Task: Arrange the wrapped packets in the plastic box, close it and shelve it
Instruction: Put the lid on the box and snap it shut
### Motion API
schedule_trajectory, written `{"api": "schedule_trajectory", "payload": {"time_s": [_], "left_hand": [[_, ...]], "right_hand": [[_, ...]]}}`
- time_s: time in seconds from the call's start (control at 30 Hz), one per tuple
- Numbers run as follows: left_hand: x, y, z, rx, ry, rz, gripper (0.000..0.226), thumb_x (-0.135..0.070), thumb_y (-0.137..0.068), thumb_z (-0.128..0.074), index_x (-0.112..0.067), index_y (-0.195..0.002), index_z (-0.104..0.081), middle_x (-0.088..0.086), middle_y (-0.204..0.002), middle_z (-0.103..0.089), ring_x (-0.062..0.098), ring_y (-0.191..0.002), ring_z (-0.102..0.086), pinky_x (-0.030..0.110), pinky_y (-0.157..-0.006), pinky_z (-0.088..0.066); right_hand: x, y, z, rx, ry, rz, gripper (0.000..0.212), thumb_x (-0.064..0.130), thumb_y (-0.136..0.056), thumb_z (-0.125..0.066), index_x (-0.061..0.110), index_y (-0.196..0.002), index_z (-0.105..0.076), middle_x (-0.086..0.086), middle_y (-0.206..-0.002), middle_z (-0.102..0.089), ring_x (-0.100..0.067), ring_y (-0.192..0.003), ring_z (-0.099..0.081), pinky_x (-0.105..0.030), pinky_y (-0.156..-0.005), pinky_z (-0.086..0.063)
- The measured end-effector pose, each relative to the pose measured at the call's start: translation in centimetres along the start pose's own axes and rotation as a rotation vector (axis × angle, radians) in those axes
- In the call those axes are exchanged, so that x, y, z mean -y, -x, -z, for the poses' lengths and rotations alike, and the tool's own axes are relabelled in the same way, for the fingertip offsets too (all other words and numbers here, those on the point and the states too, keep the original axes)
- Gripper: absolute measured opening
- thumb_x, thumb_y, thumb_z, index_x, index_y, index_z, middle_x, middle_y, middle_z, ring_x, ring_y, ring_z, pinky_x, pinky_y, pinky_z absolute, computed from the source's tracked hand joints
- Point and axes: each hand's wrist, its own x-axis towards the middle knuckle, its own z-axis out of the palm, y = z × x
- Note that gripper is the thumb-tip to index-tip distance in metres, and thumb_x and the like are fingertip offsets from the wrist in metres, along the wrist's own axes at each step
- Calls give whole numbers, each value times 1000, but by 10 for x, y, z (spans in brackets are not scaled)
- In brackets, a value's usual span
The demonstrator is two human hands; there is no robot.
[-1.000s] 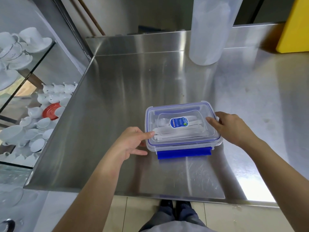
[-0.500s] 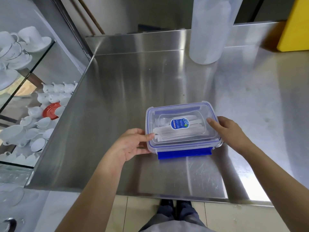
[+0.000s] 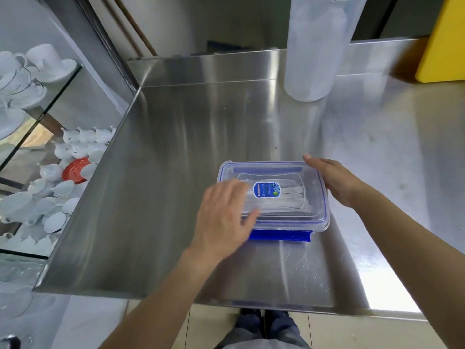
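Note:
A clear plastic box [image 3: 289, 217] with a blue-trimmed lid and a blue sticker sits on the steel counter [image 3: 176, 147]. Wrapped white packets [image 3: 284, 197] show through the lid. The blue front latch [image 3: 280, 235] sticks out flat from the near side. My left hand [image 3: 224, 217] lies over the box's left end, fingers spread flat on the lid. My right hand [image 3: 337, 182] cups the box's right side, its fingers along the far right corner.
A tall frosted plastic container [image 3: 314, 46] stands at the back of the counter. A yellow object [image 3: 442, 41] is at the far right. Glass shelves [image 3: 37, 117] on the left carry white cups, saucers and a red saucer. The counter's front edge is close below the box.
My left hand has lifted from the box's left side onto the lid. My right hand has slid toward the far right corner. The box has turned slightly.

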Motion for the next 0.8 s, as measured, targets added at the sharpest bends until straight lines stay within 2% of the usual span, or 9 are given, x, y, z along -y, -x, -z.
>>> {"api": "schedule_trajectory", "payload": {"time_s": [0.1, 0.17, 0.27, 0.37, 0.47, 0.53, 0.63, 0.7, 0.8], "left_hand": [[-10, 10, -21, 216, -138, -236, 73, -56, -70, -66, -13, -126, -47, 13, -122, -61, 28, -115, -51, 41, -101, -29], [-10, 16, -29, 353, -314, -287, 97, -66, -60, -71, -17, -135, -36, 14, -132, -56, 30, -123, -50, 45, -106, -24], [-10, 18, -33, 403, -438, -281, 109, -60, -54, -79, -22, -140, -25, 12, -134, -55, 28, -123, -51, 49, -106, -31], [-11, 20, -36, 369, -457, -322, 98, -37, -62, -81, -22, -140, -25, 17, -134, -53, 33, -122, -50, 53, -101, -36], [-11, 21, -32, 347, -424, -370, 86, -27, -68, -74, -18, -139, -27, 24, -137, -49, 40, -126, -45, 58, -101, -36], [-9, 21, -26, 355, -393, -373, 83, -26, -69, -70, -16, -140, -28, 25, -140, -44, 42, -130, -39, 59, -104, -31], [-9, 20, -18, 391, -349, -370, 68, -29, -76, -54, -15, -141, -35, 26, -142, -42, 42, -133, -35, 58, -106, -28], [-7, 16, -16, 406, -328, -374, 57, -33, -83, -41, -15, -136, -45, 24, -137, -49, 39, -128, -43, 57, -103, -33], [1, 9, -18, 408, -286, -414, 51, -40, -88, -36, -16, -129, -55, 21, -128, -58, 36, -120, -53, 54, -97, -42]], "right_hand": [[5, -9, -5, 69, -47, -56, 46, 44, -84, -60, 6, -110, -63, -13, -96, -70, -29, -84, -66, -35, -71, -53], [5, -14, -5, 54, -34, -24, 46, 37, -79, -68, 6, -112, -61, -16, -101, -68, -30, -85, -66, -35, -71, -54], [6, -16, -4, 35, -101, 26, 43, 19, -77, -72, 7, -117, -58, -12, -103, -67, -26, -85, -66, -33, -68, -56], [10, -15, -3, 77, -79, 81, 41, 9, -77, -70, 8, -117, -59, -8, -99, -66, -23, -83, -66, -30, -70, -59], [14, -12, -1, 117, 74, 126, 32, 12, -78, -71, 12, -109, -64, -9, -98, -68, -24, -85, -67, -32, -73, -58], [16, -12, -1, 130, 158, 150, 29, 16, -78, -71, 12, -106, -66, -9, -95, -69, -24, -84, -67, -34, -75, -56], [19, -12, -2, 139, 202, 172, 29, 18, -79, -71, 12, -107, -65, -8, -93, -68, -22, -82, -66, -30, -72, -54], [21, -11, -2, 172, 232, 181, 29, 18, -82, -68, 13, -110, -64, -7, -97, -68, -20, -85, -66, -26, -70, -55], [23, -10, -2, 204, 271, 181, 26, 17, -85, -65, 16, -111, -63, -4, -101, -68, -18, -90, -65, -22, -68, -55]]}}
